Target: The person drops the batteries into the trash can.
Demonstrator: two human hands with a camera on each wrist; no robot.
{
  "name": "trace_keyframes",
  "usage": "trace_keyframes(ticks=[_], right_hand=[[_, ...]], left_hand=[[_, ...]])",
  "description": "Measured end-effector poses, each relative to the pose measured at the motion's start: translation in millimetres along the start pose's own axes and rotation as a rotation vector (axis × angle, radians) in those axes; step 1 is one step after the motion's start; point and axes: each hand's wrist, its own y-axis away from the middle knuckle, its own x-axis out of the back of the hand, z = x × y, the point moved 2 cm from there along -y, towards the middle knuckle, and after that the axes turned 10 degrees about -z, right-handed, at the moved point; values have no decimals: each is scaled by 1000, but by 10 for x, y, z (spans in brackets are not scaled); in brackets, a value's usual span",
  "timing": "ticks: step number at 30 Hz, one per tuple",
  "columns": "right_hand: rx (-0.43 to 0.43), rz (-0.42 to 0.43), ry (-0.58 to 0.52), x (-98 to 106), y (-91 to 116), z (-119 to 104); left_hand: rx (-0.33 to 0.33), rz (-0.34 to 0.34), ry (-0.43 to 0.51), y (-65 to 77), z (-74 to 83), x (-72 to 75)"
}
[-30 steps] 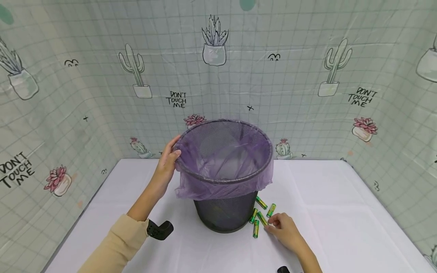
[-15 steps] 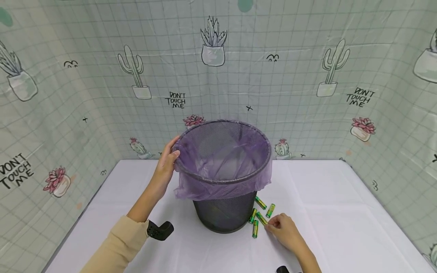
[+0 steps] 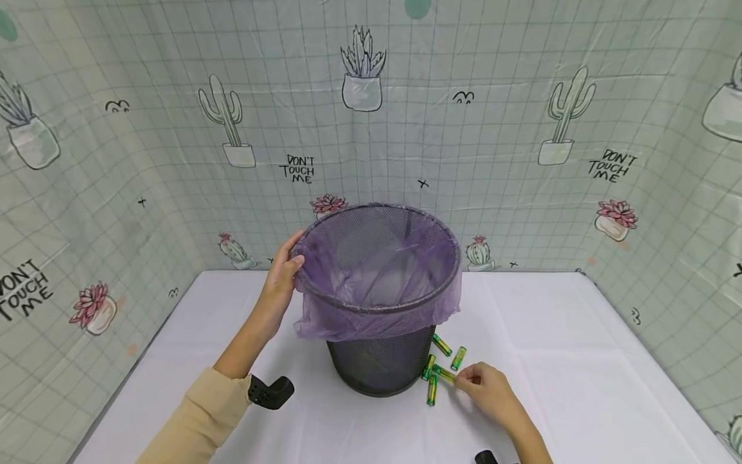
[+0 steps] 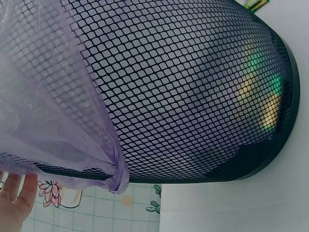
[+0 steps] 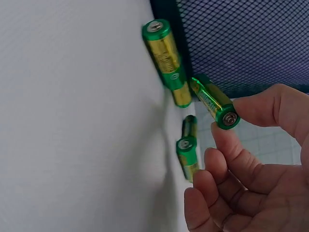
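Pale checked cloth [image 3: 423,142] printed with potted cacti hangs behind a table under a white tablecloth [image 3: 556,393], where a black mesh wastebasket [image 3: 377,370] stands with a purple bin liner [image 3: 382,322] folded over its rim. Going by the person's view, with twelve pointing away from them, the left hand [image 3: 282,274] grips that rim at nine o'clock, thumb over the edge.

Down at the wastebasket's four-o'clock side, the right hand [image 3: 485,392] pinches one green-and-yellow battery [image 3: 445,374] by its near end between thumb and forefinger, the remaining fingers loosely bent. From the middle of that hand the battery sticks out toward ten o'clock, its long axis running from four to ten, so its far end points at the wastebasket's foot. I can't tell whether that far end is off the cloth. The right hand is clearly the nearer one; the liner's mouth lies higher up, toward half past ten from it.

Four loose batteries [image 3: 458,358] lie close around the pinched one, at about twelve, half past one, half past seven and ten. Through the mesh, green and yellow blurs show, which I take for more batteries.
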Motion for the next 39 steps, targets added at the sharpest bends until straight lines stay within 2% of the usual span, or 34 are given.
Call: trace_keyframes(ticks=[8,18,24,32,39], right_hand=[[41,61,-42,213,121,-224],[140,208,-54,561,404,-553],[260,276,-54,783,512,-728],[369,329,-31,1140,516,-1024],[469,311,100,1295,427,-1363]], left_hand=[[2,5,1,-3,6,9],[14,7,-3,11,-3,15],[21,9,-12,16,-4,13],[22,4,-10,8,11,8],[14,-1,-12,-5,12,12]])
